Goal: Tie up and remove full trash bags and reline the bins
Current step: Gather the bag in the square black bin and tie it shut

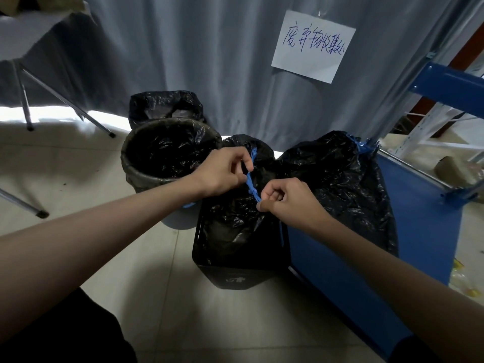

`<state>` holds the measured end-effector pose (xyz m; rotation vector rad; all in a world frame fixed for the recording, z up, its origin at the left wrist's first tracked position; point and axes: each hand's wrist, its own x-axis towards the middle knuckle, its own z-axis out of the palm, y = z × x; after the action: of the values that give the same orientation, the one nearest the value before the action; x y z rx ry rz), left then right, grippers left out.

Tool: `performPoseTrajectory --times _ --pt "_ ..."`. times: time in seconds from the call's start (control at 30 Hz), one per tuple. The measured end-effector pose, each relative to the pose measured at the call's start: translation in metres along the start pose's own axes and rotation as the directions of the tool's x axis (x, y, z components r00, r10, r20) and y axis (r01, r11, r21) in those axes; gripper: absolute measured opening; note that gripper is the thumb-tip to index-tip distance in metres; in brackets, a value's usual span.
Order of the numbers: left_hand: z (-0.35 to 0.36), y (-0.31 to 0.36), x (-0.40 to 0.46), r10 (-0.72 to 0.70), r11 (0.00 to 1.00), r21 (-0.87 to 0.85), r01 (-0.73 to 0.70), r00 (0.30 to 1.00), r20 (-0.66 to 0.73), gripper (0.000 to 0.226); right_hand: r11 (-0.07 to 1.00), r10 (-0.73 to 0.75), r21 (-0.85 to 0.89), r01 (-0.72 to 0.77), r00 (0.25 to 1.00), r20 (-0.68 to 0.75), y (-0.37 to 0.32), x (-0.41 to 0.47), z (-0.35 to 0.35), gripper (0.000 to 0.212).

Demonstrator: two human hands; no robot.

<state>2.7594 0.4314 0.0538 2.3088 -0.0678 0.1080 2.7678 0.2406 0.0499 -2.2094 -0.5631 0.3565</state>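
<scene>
Two hands work one blue plastic drawstring (251, 179) at frame centre, over the crinkly black trash bag (235, 221) sitting in the black rectangular bin (237, 273). Left hand (222, 174) pinches the string's upper end, right hand (285, 197) pinches its lower end, cord taut between them. Bag film looks thin, soft, slippery, probably light; best taken by the gathered neck or the drawstring, not the sides. Round grey lined bin (136, 176) at centre left; tied black bag (337, 179) on the blue cart (408, 218) right.
</scene>
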Motion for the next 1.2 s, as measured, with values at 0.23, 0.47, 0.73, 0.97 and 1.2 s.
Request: performPoseTrajectory --times 0.23,0.47,0.73,0.97,1.2 --pt "0.018 0.006 -0.005 0.310 0.906 0.313 -0.283 0.950 -0.039 0.027 0.999 0.032 -0.002 -0.032 0.991 0.127 0.002 -0.003 -0.004 0.016" --pt "0.026 -0.004 -0.003 0.166 0.953 0.265 -0.145 0.985 -0.056 0.027 0.994 0.007 0.109 -0.028 0.982 0.188 0.005 -0.003 -0.001 0.016" --pt "-0.002 -0.010 0.004 -0.252 0.942 0.284 0.182 0.939 0.234 0.023 0.979 0.199 0.014 -0.201 0.977 0.079 0.021 0.003 -0.005 0.028" --pt "0.030 0.000 -0.021 -0.464 0.875 0.377 0.303 0.745 0.478 0.041 0.958 0.257 -0.188 -0.216 0.937 0.235 0.032 0.009 0.008 0.030" --pt "0.040 0.003 -0.022 -0.382 0.838 0.520 0.167 0.860 0.339 0.027 0.950 0.292 -0.188 -0.248 0.920 0.260 0.027 0.013 0.021 0.032"
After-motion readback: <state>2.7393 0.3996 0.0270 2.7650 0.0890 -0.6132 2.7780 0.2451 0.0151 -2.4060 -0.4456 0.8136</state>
